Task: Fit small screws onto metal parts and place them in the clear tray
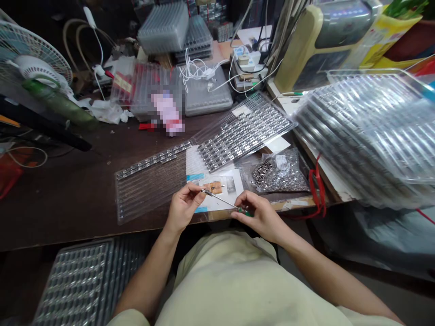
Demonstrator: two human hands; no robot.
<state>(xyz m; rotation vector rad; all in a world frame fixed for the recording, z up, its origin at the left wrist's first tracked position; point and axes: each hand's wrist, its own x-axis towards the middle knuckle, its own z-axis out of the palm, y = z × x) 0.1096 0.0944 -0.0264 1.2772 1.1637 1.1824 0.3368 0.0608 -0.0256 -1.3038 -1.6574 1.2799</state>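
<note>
Screwdriver (219, 199), tip up-left in left hand (185, 206), handle in right hand (258, 215)

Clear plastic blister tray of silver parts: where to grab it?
Bare flat rim of the clear plastic blister tray, far right edge, from above: silver parts fill the middle rows, and nothing covers that edge.
</note>
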